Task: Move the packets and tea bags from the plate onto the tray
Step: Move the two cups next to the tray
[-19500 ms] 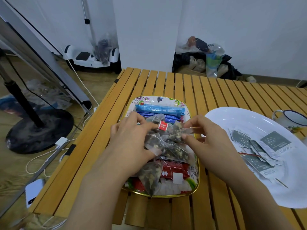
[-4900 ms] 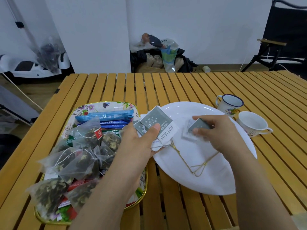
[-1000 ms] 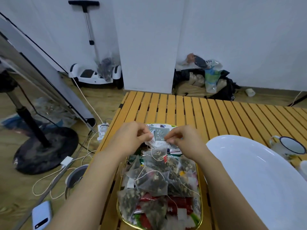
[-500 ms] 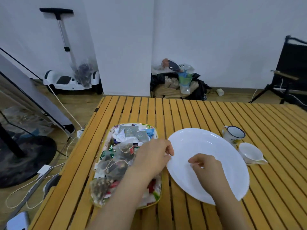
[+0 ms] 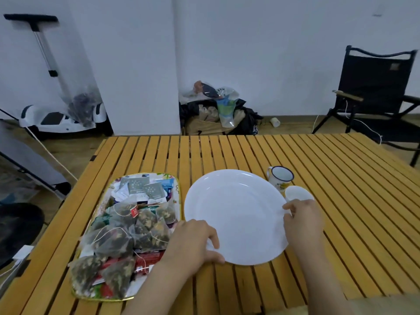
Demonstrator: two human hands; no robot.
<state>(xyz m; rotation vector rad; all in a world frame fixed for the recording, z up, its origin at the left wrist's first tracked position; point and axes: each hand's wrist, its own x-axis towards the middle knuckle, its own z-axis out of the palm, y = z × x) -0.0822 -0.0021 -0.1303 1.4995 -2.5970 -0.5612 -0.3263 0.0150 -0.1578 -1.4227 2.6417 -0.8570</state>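
A white plate [image 5: 236,214] lies bare on the slatted wooden table. My left hand [image 5: 193,241] grips its near-left rim, thumb under the edge and fingers on top. My right hand [image 5: 303,220] holds the right rim. Left of the plate sits the gold-rimmed floral tray [image 5: 178,196], piled with pyramid tea bags [image 5: 127,235], grey packets [image 5: 143,187] at its far end and red packets [image 5: 145,260] near the front.
A blue-rimmed enamel mug [image 5: 280,178] and a white cup [image 5: 296,193] stand just right of the plate, close to my right hand. A black folding chair [image 5: 375,96] is at the far right. Bags, a hoverboard and cables lie on the floor.
Both hands moved from the tray to the plate's rims, my right hand shifting from the plate's middle to its right edge. The view lifted and panned right.
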